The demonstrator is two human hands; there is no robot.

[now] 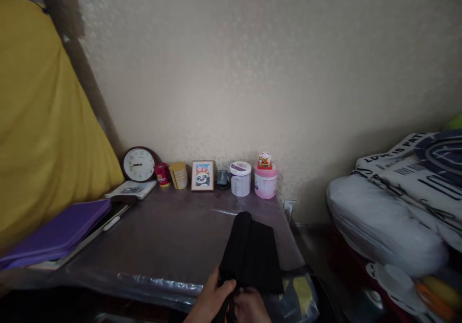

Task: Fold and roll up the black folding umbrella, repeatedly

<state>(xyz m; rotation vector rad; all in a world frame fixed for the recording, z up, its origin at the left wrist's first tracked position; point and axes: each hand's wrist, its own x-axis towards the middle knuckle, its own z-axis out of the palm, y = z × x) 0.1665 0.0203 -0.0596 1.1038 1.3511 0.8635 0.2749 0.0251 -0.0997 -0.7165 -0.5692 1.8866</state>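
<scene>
A black folded item (252,253), cloth-like with a thick rolled left side and a flat flap on the right, is held up over the near edge of the table; its exact kind is unclear. My left hand (212,296) is closed round its lower left end, thumb lying across the front. At the lower end, just right of that thumb, my right hand (250,306) is curled against the same item. It is slightly blurred and its fingertips are partly hidden.
The table (162,236) has a plastic cover. Along the wall stand a clock (139,165), a red can (162,174), a framed panda picture (202,176) and tubs (240,181). Purple folders (61,231) lie left beside a yellow curtain (46,121); stacked bedding (390,222) is right.
</scene>
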